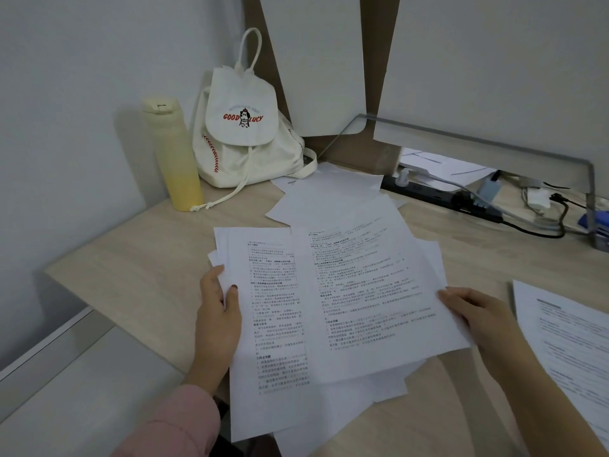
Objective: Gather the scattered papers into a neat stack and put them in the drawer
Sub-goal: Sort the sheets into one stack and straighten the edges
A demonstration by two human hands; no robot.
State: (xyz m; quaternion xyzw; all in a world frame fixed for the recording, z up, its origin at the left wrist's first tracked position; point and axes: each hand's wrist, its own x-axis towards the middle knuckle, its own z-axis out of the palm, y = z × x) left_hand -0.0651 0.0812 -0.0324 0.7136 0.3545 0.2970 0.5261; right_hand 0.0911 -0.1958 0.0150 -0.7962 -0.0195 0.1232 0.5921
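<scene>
Several printed white sheets (329, 308) lie fanned over the middle of the light wooden desk (138, 275). My left hand (216, 311) grips the left edge of the loose pile, thumb on top of a sheet. My right hand (474, 316) holds the right edge of the uppermost printed page (372, 291), thumb on top. More blank sheets (329, 196) lie behind the pile toward the back. Another printed sheet (566, 344) lies apart at the right edge. No drawer is in view.
A white drawstring backpack (244, 140) and a yellow bottle (174, 156) stand at the back left by the wall. A black power strip (438, 196) with cables runs along the back right under a clear shelf (494, 140). The desk's left edge drops off.
</scene>
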